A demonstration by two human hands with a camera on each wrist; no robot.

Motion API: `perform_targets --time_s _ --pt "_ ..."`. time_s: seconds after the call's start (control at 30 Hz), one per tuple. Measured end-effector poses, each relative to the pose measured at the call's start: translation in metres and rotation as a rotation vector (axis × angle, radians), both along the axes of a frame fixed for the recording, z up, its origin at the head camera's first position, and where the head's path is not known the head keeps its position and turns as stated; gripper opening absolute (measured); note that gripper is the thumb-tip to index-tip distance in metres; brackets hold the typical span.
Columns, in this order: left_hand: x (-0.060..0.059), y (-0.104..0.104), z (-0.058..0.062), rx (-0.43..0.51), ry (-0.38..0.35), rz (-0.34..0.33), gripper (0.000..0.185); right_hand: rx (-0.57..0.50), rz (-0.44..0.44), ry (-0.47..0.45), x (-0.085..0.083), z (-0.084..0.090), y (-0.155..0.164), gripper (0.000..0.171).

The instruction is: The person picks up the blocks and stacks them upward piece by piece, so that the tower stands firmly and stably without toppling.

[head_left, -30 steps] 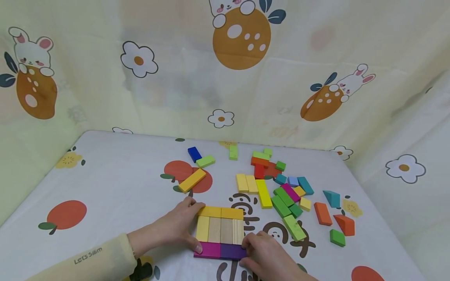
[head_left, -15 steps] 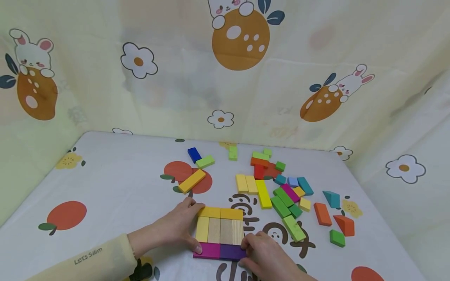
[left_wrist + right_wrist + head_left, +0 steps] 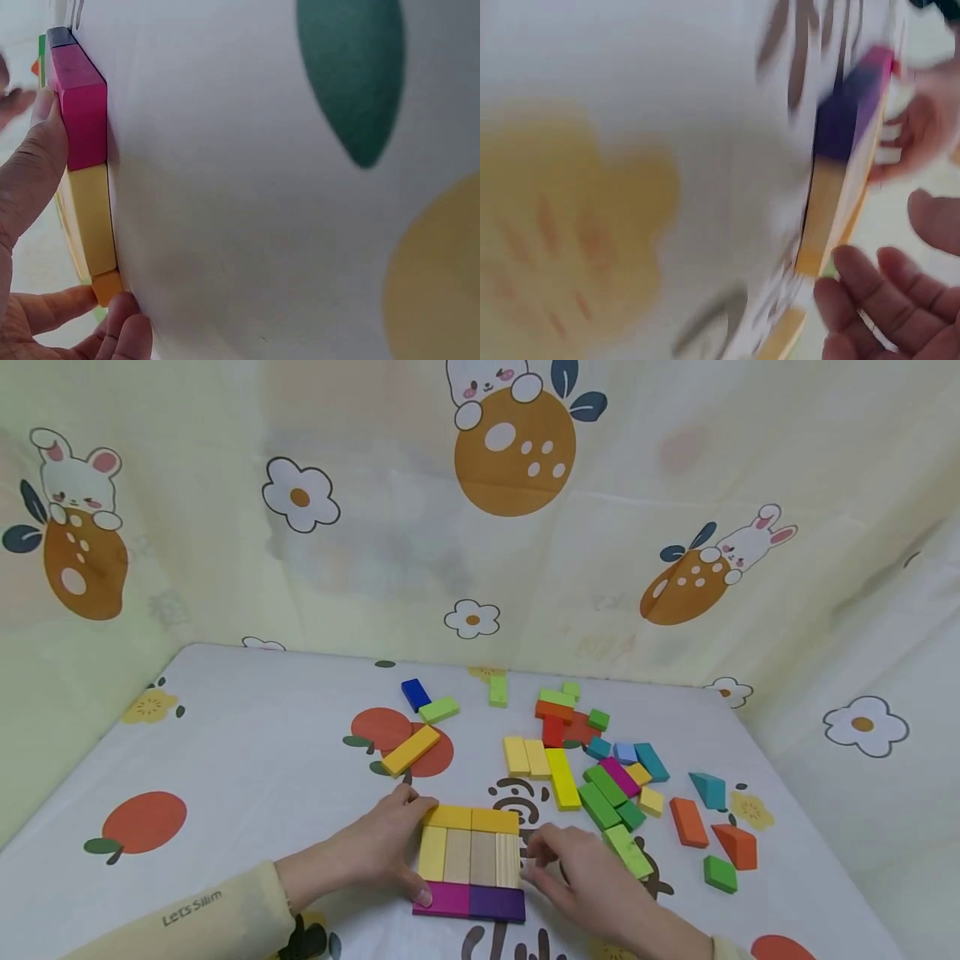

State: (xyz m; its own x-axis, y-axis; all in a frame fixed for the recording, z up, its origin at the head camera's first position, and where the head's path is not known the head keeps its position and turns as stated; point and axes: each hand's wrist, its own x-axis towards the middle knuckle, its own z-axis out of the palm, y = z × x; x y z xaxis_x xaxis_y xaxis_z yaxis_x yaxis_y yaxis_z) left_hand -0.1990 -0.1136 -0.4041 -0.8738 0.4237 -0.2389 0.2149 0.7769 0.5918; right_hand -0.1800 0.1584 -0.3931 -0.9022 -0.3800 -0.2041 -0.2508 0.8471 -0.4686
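Blocks laid flat form a square slab [image 3: 470,860] at six o'clock on the table [image 3: 247,760]: two amber blocks [image 3: 471,817] across its far edge, a pale yellow block [image 3: 432,852] and three bare wood blocks [image 3: 482,857] standing side by side in the middle, a magenta block [image 3: 444,898] and a purple block [image 3: 498,903] along the near edge; the left hand [image 3: 382,843] braces the slab's nine o'clock side, fingertips against the far amber corner and thumb pressed to the magenta block's end, fingers spread wide and mostly straight, gripping nothing; the left wrist view shows that thumb [image 3: 34,157] flat on the magenta face with the pale yellow block just beside it; the right hand [image 3: 581,872] hovers at the slab's three o'clock side, fingers loosely extended and holding nothing, tips just beside the outermost wood block, though whether they touch cannot be told; the right wrist view is blurred and shows only relaxed fingers [image 3: 877,300] near the slab's edge; loose blocks lie toward one and two o'clock: a long yellow block [image 3: 562,777], green blocks [image 3: 609,802], orange blocks [image 3: 712,831] and teal blocks [image 3: 678,772]; an amber block [image 3: 409,750], a blue block [image 3: 415,694] and a light green block [image 3: 438,709] sit toward eleven o'clock, well apart from the slab.
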Motion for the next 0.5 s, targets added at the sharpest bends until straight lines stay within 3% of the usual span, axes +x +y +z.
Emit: perform_targets --time_s 0.1,0.33,0.5 --pt "-0.001 -0.001 -0.001 0.002 -0.001 0.008 0.1 -0.023 0.048 0.087 -0.023 0.003 0.002 0.024" --pt "-0.004 -0.001 -0.003 0.004 -0.021 0.016 0.099 0.042 0.165 0.247 -0.088 0.0 -0.011 0.042" --pt "-0.004 0.0 -0.002 0.011 -0.034 0.022 0.098 0.143 0.135 0.214 -0.137 0.002 -0.039 0.054"
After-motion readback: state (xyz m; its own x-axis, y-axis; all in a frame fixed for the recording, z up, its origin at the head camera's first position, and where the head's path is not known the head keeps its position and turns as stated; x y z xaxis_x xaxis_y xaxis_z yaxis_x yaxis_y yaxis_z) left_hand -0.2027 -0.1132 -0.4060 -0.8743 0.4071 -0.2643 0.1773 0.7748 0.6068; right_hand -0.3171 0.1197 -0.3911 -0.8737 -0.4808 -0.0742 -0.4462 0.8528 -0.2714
